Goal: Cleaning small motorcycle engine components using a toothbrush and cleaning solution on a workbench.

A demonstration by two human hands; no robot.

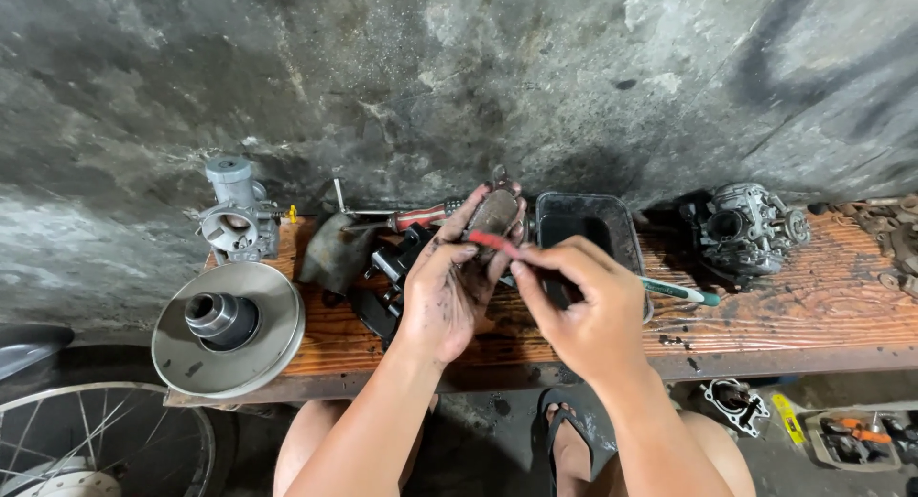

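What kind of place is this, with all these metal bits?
Probably a motorbike repair shop. A carburetor and a round pulley disc sit on a worn wooden bench, a spoked wheel stands below, and the grimy left hand holds a small dirty part.

On the bench (784, 315), the pulley disc (229, 328) lies far left, tray (585, 220) centre, carburetor (748, 229) right.
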